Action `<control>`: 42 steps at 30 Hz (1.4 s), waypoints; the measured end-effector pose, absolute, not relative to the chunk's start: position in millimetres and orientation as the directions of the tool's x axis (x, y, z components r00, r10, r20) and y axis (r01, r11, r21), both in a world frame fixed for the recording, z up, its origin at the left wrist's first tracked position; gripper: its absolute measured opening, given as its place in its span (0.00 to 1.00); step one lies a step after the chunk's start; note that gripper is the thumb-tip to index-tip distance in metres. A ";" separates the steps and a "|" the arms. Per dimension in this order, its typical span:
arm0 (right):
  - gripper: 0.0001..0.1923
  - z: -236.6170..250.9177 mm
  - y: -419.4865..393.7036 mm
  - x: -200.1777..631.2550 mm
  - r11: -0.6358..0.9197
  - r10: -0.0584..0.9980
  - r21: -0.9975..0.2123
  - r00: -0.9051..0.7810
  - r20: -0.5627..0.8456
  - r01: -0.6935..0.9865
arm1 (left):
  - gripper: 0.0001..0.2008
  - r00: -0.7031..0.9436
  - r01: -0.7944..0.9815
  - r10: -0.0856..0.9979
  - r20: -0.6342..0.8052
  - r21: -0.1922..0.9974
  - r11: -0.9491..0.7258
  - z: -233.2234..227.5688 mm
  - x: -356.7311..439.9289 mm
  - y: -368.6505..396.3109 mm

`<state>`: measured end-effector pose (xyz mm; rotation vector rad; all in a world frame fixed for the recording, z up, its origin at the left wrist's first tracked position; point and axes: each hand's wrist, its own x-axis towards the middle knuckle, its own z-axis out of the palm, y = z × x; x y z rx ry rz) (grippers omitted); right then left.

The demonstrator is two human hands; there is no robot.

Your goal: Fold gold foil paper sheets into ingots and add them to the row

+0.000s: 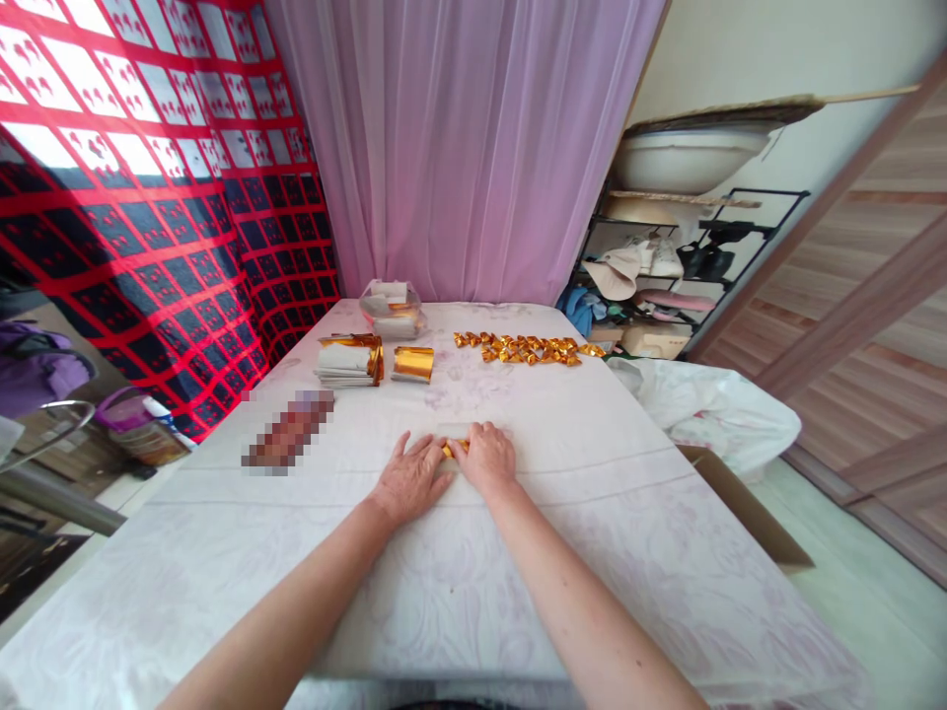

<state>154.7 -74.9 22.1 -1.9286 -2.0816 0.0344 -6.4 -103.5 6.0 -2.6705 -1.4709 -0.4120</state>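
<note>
A small piece of gold foil paper point(448, 450) lies on the table between my hands, folded and mostly covered by fingers. My left hand point(409, 478) rests flat with its fingers apart, and its fingertips touch the foil paper's left side. My right hand point(489, 457) has curled fingers, with the thumb and fingers pressed on the right part of the same paper. A pale flat strip point(453, 431) shows just beyond the fingers.
Stacks of foil paper point(347, 361) and a smaller gold stack point(412, 364) lie at the back left, near a clear plastic container point(390, 308). Folded gold pieces point(529, 349) sit in rows at the back right. A blurred-out reddish item point(288, 434) lies left; a white plastic bag point(717, 409) is beside the table.
</note>
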 end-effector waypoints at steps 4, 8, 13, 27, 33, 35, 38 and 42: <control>0.16 23.3 -73.8 164.0 0.079 0.983 -0.204 -0.042 0.181 0.976 | 0.22 0.510 0.837 0.821 0.256 0.074 -0.542 3.5 -8.5 -104.3; 0.13 20.9 -73.3 179.3 0.059 0.984 -0.194 -0.024 0.179 0.979 | 0.23 0.512 0.835 0.823 0.247 0.084 -0.544 2.6 -10.8 -104.1; 0.08 18.3 -70.6 201.0 0.114 0.981 -0.210 -0.077 0.178 0.971 | 0.21 0.533 0.821 0.809 0.249 0.082 -0.566 0.7 -13.4 -103.9; 0.30 9.4 -105.0 189.8 0.590 0.804 -0.338 -0.571 0.165 0.733 | 0.21 0.574 0.792 0.766 0.289 0.039 -0.609 5.9 -14.5 -108.4; 0.31 10.5 -108.6 204.9 0.468 0.877 -0.369 -0.472 0.085 0.803 | 0.18 0.551 0.800 0.786 0.281 0.090 -0.593 9.4 -16.3 -109.2; 0.32 10.4 -110.6 208.3 0.448 0.887 -0.370 -0.456 0.072 0.814 | 0.19 0.559 0.796 0.782 0.276 0.083 -0.599 11.6 -16.4 -108.6; 0.32 9.7 -112.7 208.9 0.441 0.890 -0.368 -0.450 0.066 0.819 | 0.22 0.577 0.792 0.770 0.273 0.042 -0.608 16.1 -14.2 -105.9; 0.33 9.3 -113.9 208.2 0.447 0.889 -0.343 -0.451 0.071 0.826 | 0.23 0.603 0.781 0.761 0.239 0.020 -0.624 22.0 -7.9 -101.7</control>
